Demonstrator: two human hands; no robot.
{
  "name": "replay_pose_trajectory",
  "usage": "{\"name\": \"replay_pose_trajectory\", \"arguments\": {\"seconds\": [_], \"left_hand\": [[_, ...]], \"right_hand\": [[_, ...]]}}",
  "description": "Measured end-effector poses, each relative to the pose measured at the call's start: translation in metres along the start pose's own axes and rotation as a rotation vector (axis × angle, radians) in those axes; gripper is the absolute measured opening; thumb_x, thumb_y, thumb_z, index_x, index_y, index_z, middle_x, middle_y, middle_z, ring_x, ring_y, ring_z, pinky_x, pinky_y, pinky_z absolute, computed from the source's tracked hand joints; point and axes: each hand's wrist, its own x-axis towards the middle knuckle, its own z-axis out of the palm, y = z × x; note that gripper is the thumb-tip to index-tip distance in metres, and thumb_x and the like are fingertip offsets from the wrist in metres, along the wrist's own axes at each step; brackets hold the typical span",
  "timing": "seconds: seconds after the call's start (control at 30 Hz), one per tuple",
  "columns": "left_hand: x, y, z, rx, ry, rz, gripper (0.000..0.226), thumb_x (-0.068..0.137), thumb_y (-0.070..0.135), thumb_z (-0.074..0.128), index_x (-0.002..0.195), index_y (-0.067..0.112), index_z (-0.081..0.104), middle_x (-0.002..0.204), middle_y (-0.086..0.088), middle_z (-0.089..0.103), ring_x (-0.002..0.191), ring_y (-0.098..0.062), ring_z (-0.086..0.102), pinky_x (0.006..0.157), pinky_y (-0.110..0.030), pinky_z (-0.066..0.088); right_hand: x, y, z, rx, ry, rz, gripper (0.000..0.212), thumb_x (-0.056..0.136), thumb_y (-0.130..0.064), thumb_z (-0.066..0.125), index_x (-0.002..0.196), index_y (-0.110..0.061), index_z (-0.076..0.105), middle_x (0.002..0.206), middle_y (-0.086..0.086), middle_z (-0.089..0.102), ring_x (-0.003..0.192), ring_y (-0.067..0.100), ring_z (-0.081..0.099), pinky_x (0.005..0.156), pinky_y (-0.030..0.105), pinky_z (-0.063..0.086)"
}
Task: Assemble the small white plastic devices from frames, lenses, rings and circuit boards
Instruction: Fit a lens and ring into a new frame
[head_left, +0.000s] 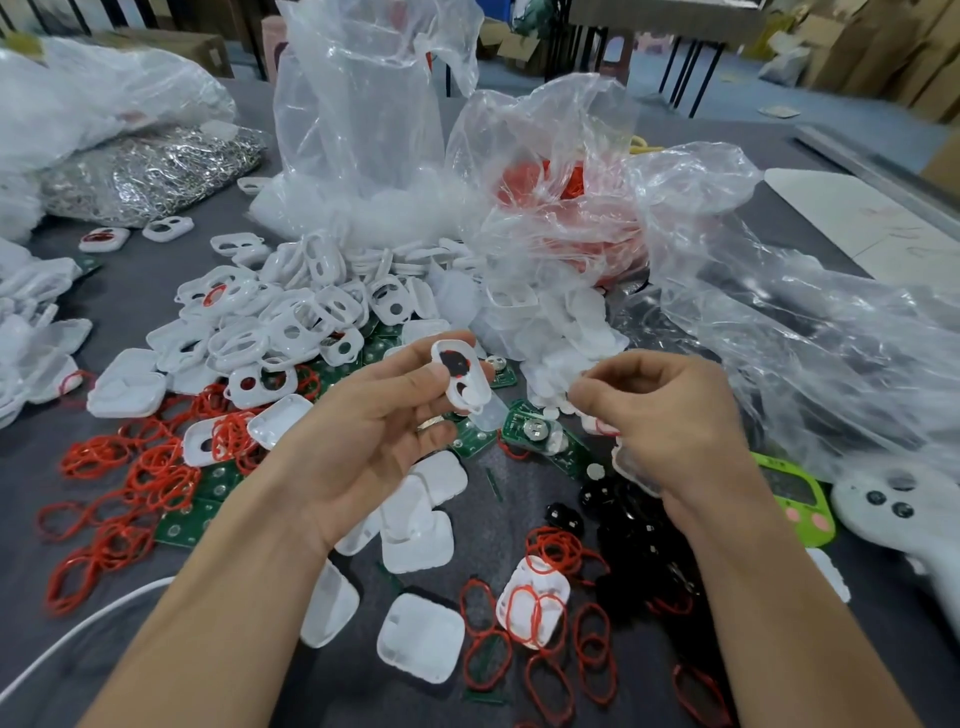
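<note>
While the left hand's (384, 431) thumb and fingers pinch the white frame (462, 382), the right hand (660, 415) curls, its hold unclear.

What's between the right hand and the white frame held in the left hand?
Nothing visible. The right hand, fingers curled, sits just right of the white frame that the left hand holds up, with an open gap between them. The parts pile lies below, on the table.
</note>
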Motion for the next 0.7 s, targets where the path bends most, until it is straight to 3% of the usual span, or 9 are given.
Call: {"name": "replay_pose_trajectory", "arguments": {"seconds": [0.07, 0.13, 0.23, 0.37, 0.43, 0.6, 0.7], "left_hand": [[0.000, 0.000, 0.000, -0.008, 0.001, -0.004, 0.047, 0.084, 0.015, 0.062, 0.131, 0.011, 0.066, 0.113, -0.004, 0.072, 0.066, -0.005, 0.063, 0.061, -0.018, 0.050], [0.000, 0.000, 0.000, -0.018, -0.002, -0.007, 0.045, 0.084, 0.015, 0.062, 0.129, 0.012, 0.068, 0.113, -0.005, 0.072, 0.067, -0.005, 0.064, 0.062, -0.019, 0.051], [0.000, 0.001, 0.000, -0.041, -0.009, -0.004, 0.039, 0.085, 0.014, 0.063, 0.122, 0.015, 0.072, 0.111, -0.004, 0.073, 0.068, -0.006, 0.065, 0.061, -0.019, 0.052], [-0.001, 0.001, 0.001, -0.047, -0.007, -0.007, 0.035, 0.084, 0.015, 0.064, 0.116, 0.018, 0.075, 0.117, -0.008, 0.072, 0.074, -0.007, 0.066, 0.063, -0.020, 0.052], [-0.001, 0.001, 0.001, -0.031, 0.000, -0.016, 0.035, 0.082, 0.017, 0.066, 0.116, 0.020, 0.076, 0.123, -0.009, 0.072, 0.083, -0.009, 0.067, 0.067, -0.021, 0.052], [-0.002, 0.002, 0.002, -0.019, 0.011, -0.023, 0.036, 0.082, 0.016, 0.065, 0.116, 0.020, 0.076, 0.122, -0.008, 0.072, 0.087, -0.011, 0.066, 0.072, -0.025, 0.047], [-0.002, 0.002, 0.002, -0.019, 0.005, -0.021, 0.036, 0.082, 0.015, 0.065, 0.117, 0.020, 0.075, 0.119, -0.007, 0.073, 0.085, -0.010, 0.066, 0.073, -0.025, 0.046]], "right_hand": [[0.002, 0.005, -0.002, -0.325, 0.118, -0.103, 0.016, 0.072, -0.021, 0.088, 0.070, -0.030, 0.075, 0.077, -0.009, 0.077, 0.071, 0.006, 0.071, 0.071, 0.023, 0.054], [-0.004, 0.004, 0.003, -0.568, 0.125, -0.219, 0.017, 0.075, -0.022, 0.085, 0.080, -0.033, 0.074, 0.107, -0.007, 0.075, 0.100, 0.011, 0.067, 0.092, 0.021, 0.045], [-0.013, -0.001, 0.013, -0.588, -0.077, -0.301, 0.028, 0.076, -0.027, 0.084, 0.100, -0.040, 0.077, 0.115, -0.003, 0.065, 0.108, 0.013, 0.060, 0.089, 0.013, 0.032], [-0.019, -0.004, 0.020, -0.640, -0.267, -0.291, 0.040, 0.079, -0.027, 0.083, 0.116, -0.041, 0.073, 0.121, -0.002, 0.067, 0.115, 0.017, 0.060, 0.097, 0.022, 0.044], [-0.020, -0.003, 0.021, -0.640, -0.275, -0.286, 0.042, 0.081, -0.019, 0.081, 0.116, -0.038, 0.073, 0.118, -0.005, 0.070, 0.113, 0.016, 0.062, 0.101, 0.027, 0.048], [-0.014, -0.001, 0.021, -0.407, -0.214, -0.224, 0.036, 0.076, -0.003, 0.081, 0.092, -0.035, 0.075, 0.095, -0.018, 0.076, 0.088, -0.006, 0.066, 0.079, 0.003, 0.045], [-0.011, -0.003, 0.014, -0.140, -0.195, -0.156, 0.033, 0.073, 0.002, 0.083, 0.083, -0.029, 0.076, 0.080, -0.013, 0.078, 0.078, 0.001, 0.072, 0.076, 0.022, 0.055]]}}
